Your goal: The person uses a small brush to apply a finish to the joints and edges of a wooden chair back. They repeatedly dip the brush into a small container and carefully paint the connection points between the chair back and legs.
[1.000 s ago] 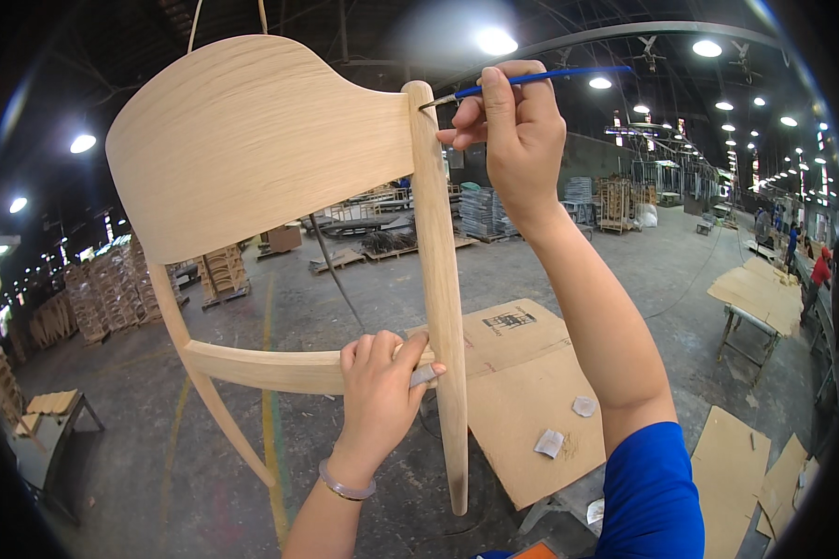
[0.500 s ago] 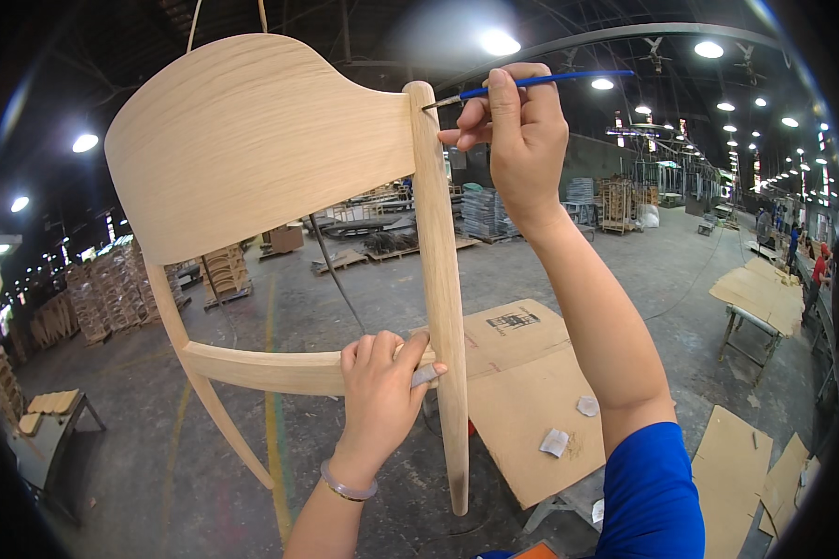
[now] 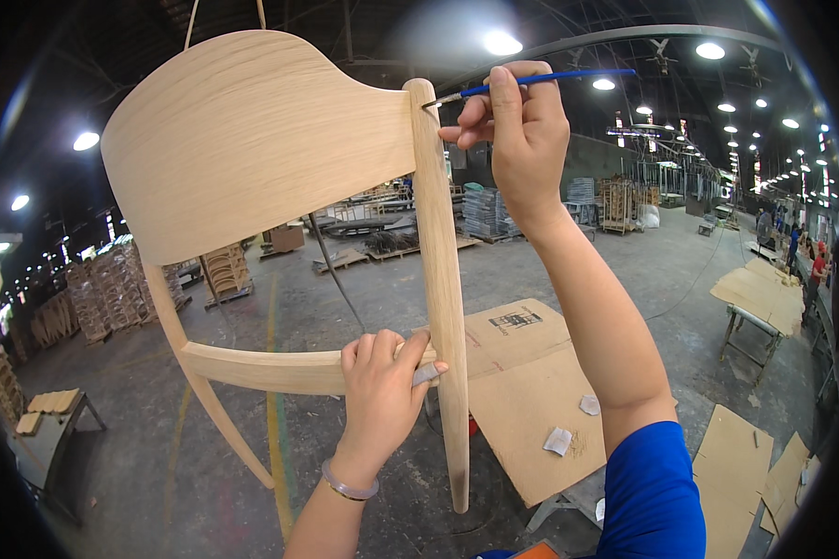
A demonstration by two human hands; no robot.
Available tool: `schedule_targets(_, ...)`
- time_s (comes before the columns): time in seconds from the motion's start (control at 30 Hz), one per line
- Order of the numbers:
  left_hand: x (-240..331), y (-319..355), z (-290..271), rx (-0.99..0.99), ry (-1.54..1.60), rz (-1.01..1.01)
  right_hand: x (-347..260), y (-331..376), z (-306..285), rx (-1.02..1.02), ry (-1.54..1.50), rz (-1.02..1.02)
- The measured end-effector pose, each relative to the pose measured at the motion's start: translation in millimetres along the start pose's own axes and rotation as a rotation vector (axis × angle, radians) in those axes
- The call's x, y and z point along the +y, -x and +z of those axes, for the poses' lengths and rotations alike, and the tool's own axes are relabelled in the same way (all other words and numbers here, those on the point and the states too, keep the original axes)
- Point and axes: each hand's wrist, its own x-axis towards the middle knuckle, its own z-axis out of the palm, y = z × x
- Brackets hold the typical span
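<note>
A pale bare-wood chair frame [image 3: 252, 154] hangs before me, its broad curved backrest at the top. My right hand [image 3: 529, 130] is closed in a pinch round a thin blue-handled paintbrush [image 3: 569, 74], held almost level. The dark bristle tip touches the upper part of the right-hand post [image 3: 435, 214], just beside the backrest's edge. Lower down, my left hand [image 3: 382, 382] is wrapped over the right end of the crossrail [image 3: 266, 367], where it meets that post. Something grey, like tape, is round a digit of this hand. Its fingertips behind the rail are hidden.
Cardboard [image 3: 531, 419] with crumpled white scraps lies on a low stand beyond the post. A table [image 3: 760, 298] stands at right, with people behind it. Stacked wooden parts [image 3: 112, 289] and a dark bench [image 3: 51, 447] are at left. Cords hold the chair from above.
The chair frame has shifted very slightly left and up in view. The brush tip stays at the same spot on the post, and both hands keep their grip.
</note>
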Motion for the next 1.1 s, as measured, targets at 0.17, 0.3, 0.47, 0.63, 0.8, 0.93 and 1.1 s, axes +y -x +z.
schedule_targets(0.17, -0.6, -0.3, 3.0, 0.004, -0.009, -0.002, 2.3, -0.2, 1.3, -0.006, 0.013, -0.02)
schedule_targets(0.3, -1.1, -1.8, 4.7, 0.009, -0.014, -0.004, 4.7, -1.1, 2.1, -0.011, 0.063, -0.032)
schedule_targets(0.47, -1.0, -4.1, 7.3, 0.004, -0.027, -0.014, 8.0, -0.8, 1.7, -0.016, 0.113, -0.042)
schedule_targets(0.63, 0.7, -6.7, 10.7, 0.001, -0.04, -0.024, 12.8, -2.1, -0.8, -0.023, 0.138, -0.065)
schedule_targets(0.8, 3.6, -9.4, 12.3, 0.009, -0.047, -0.028, 17.2, -5.4, -4.5, 0.001, 0.055, -0.031)
schedule_targets(0.93, 5.1, -11.9, 14.0, 0.008, -0.057, -0.027, 20.0, -6.3, -6.8, 0.001, 0.051, -0.024)
schedule_targets(1.1, 6.0, -15.6, 16.4, 0.012, -0.059, -0.028, 23.1, -8.3, -9.2, -0.012, 0.053, -0.028)
